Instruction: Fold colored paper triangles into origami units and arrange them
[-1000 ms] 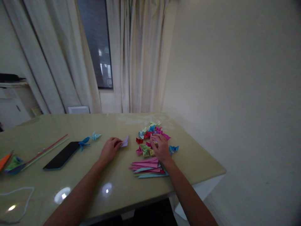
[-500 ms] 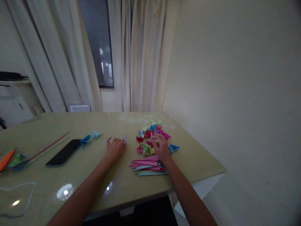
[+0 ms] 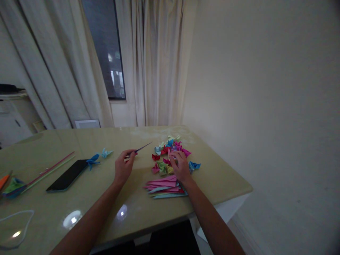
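My left hand (image 3: 124, 166) is raised just over the table, thumb and fingers pinched on a thin, pointed, dark purplish piece (image 3: 143, 146). It looks like a folded paper strip seen edge-on, its tip aimed up and to the right. Among a heap of small folded paper shapes (image 3: 162, 168), my right hand (image 3: 181, 165) has its fingers curled and fingertips at a pale pink folded paper (image 3: 170, 151). Below that wrist lies a stack of narrow folded paper strips (image 3: 162, 184), mostly pink and light blue. A blue folded shape (image 3: 194, 166) sits right of the hand.
Left of my hands lie a black phone (image 3: 67, 176), a blue paper shape (image 3: 92, 161) at its end and a light blue one (image 3: 106, 153). Farther left are long thin sticks (image 3: 50, 170), an orange object (image 3: 3, 181) and a white cable (image 3: 26, 226). A wall borders the table's right side.
My left hand has lifted off the table and turned, and the piece in it now points up-right. My right hand stays almost in place at the heap. The view has shifted slightly right.
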The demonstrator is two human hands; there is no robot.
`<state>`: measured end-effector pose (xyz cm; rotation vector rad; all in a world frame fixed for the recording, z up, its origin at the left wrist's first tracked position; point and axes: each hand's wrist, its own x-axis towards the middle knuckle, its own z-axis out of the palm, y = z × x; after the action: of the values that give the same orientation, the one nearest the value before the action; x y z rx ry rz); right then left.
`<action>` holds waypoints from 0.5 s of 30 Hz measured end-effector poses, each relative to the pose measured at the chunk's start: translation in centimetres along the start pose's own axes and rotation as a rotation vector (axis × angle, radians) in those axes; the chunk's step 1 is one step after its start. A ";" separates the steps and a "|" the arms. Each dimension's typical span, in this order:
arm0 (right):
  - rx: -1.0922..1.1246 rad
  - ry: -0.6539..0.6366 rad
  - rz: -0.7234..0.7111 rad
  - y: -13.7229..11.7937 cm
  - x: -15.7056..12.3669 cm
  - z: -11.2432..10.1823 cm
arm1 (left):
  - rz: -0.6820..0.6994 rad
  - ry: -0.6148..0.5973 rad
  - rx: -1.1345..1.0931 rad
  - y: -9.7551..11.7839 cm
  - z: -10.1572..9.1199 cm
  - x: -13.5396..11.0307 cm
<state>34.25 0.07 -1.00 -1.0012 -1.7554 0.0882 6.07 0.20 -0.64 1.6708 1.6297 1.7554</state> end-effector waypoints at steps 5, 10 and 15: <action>0.065 -0.094 -0.048 -0.5 0.0 0.0 | -0.146 -0.080 -0.341 1.8 2.1 -1.7; 0.285 -0.219 -0.002 -1.3 0.0 0.5 | -0.092 -0.361 -0.453 4.1 4.8 -4.7; 0.516 -0.189 0.207 -0.3 -0.5 1.4 | 0.014 -0.533 -0.406 3.6 4.8 -5.7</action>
<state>32.99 0.09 -1.81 -0.8029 -1.6655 0.7491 13.60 -2.81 -2.28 1.7412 0.9600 1.3589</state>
